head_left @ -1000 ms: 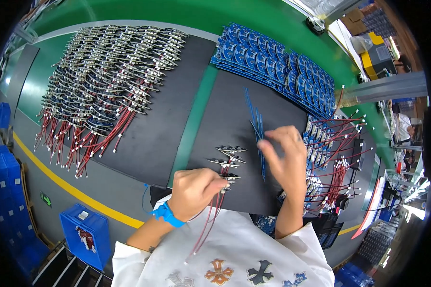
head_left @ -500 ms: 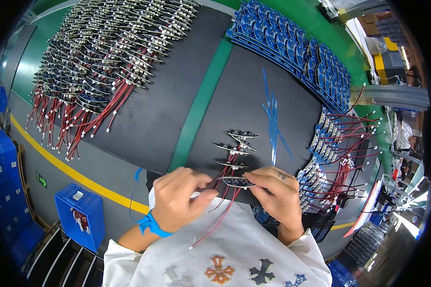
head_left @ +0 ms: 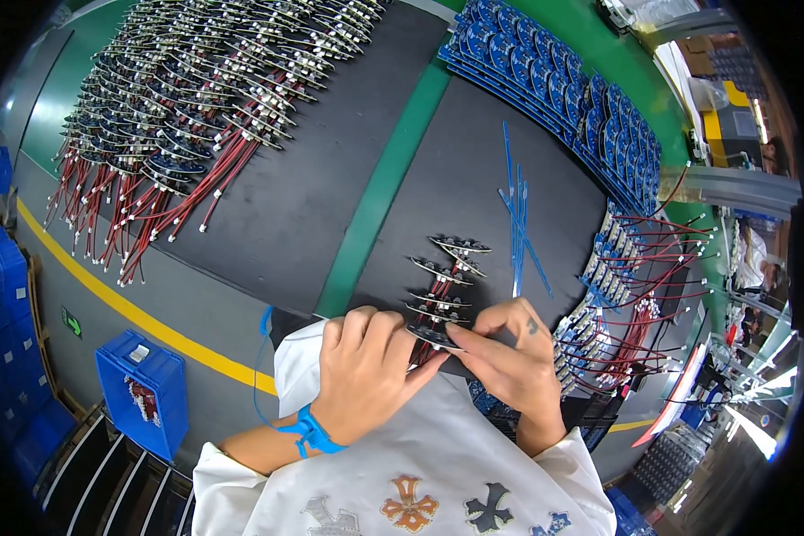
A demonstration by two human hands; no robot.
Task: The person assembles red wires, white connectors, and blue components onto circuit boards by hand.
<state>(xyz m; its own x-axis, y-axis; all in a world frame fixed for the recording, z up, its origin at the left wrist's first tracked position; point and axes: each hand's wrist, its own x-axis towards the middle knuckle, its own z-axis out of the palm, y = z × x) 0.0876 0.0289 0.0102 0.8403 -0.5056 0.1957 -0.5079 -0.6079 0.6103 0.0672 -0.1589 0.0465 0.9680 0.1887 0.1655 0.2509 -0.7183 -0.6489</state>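
Dark, matte mats cover a long workbench (head_left: 330, 223) with a green stripe between them, and at its near edge both hands meet over one small part. Left hand (head_left: 362, 371) and right hand (head_left: 509, 357) are both closed, fingertips pinching a small dark blue round circuit board with red wires (head_left: 431, 336); the board lies exactly between the two hands, at the edge of the mat, and its red wires run down under the left fingers, so their ends are hidden. A blue wristband (head_left: 311, 432) sits on the left wrist. Just beyond the grip, a short row of the same flat round boards (head_left: 447, 272) lies in a line going away from the hands. To the right of this row rests a loose bundle of thin blue plastic ties (head_left: 516, 214), long and straight. Further right, near the bench edge, more boards with red wires (head_left: 634, 277) are packed together; their details are hard to make out. Far left, a large field of finished boards with red wires (head_left: 179, 116) is spread in rows, and at the top a stack of bare blue round boards (head_left: 554, 80) is partly cut off. On the grey floor stands a blue plastic crate (head_left: 143, 393).
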